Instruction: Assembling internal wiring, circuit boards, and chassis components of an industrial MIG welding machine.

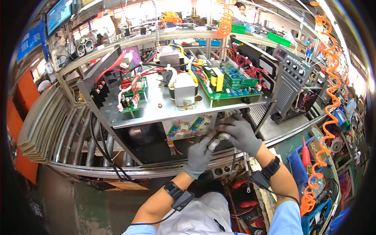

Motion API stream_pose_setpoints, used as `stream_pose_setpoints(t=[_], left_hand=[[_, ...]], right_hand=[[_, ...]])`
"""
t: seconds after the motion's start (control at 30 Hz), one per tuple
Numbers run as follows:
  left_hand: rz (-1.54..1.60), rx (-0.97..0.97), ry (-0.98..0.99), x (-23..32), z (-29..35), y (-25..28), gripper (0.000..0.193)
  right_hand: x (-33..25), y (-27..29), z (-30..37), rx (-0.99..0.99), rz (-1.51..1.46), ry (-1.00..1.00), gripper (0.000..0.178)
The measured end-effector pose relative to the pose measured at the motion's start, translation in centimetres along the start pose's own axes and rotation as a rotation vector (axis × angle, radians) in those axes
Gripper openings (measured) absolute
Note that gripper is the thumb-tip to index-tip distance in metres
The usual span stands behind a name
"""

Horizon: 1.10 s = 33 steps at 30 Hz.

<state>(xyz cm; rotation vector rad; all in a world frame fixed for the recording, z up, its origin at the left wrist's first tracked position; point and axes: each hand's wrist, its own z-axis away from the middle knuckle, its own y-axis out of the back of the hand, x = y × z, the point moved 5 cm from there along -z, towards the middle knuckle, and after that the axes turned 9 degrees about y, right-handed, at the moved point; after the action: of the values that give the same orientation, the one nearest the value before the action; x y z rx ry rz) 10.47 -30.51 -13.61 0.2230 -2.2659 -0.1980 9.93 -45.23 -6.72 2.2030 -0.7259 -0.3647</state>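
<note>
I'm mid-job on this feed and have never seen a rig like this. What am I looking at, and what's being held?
There is no robot here: a person works with two gloved hands, the left hand and the right hand. The single picture comes from a wide fisheye camera on the person's head, looking down, so straight edges bend near the rim.

In front stands an open metal unit on a roller conveyor. Its shelf carries a green board, a silver block and bundled wires. A grey-fronted unit stands to the right, near an orange coiled hose.

The hands meet at the unit's lower front; whether they hold anything is too blurred to tell.
</note>
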Motion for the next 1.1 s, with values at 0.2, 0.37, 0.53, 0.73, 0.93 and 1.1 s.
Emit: stream_pose_setpoints(t=[0.2, 0.37, 0.53, 0.73, 0.93, 1.1], left_hand=[[0.667, -0.082, 0.762, -3.2, 0.7, -2.8, 0.024], [0.556, -0.006, 0.904, -5.9, 1.0, -3.9, 0.019], [0.719, -0.132, 0.923, -5.2, -0.1, -1.8, 0.019], [0.634, -0.317, 0.719, -5.2, 4.0, -3.3, 0.030], [0.655, -0.392, 0.454, 0.4, 7.2, -4.6, 0.038], [0.740, -0.281, 0.695, -0.5, 6.3, -2.1, 0.037]], right_hand=[[0.1, -2.1, -0.4, -0.182, 0.239, -0.011, 0.017], [-0.1, -4.0, -1.0, -0.385, 0.441, 0.068, 0.016], [0.5, 1.3, 3.3, 0.149, -0.071, -0.193, 0.029], [-2.0, 2.6, 5.4, -0.170, 0.177, -0.127, 0.039], [-2.4, 0.0, 4.5, -0.302, 0.398, 0.145, 0.034], [-1.9, -1.1, 3.7, -0.421, 0.272, 0.126, 0.018]])
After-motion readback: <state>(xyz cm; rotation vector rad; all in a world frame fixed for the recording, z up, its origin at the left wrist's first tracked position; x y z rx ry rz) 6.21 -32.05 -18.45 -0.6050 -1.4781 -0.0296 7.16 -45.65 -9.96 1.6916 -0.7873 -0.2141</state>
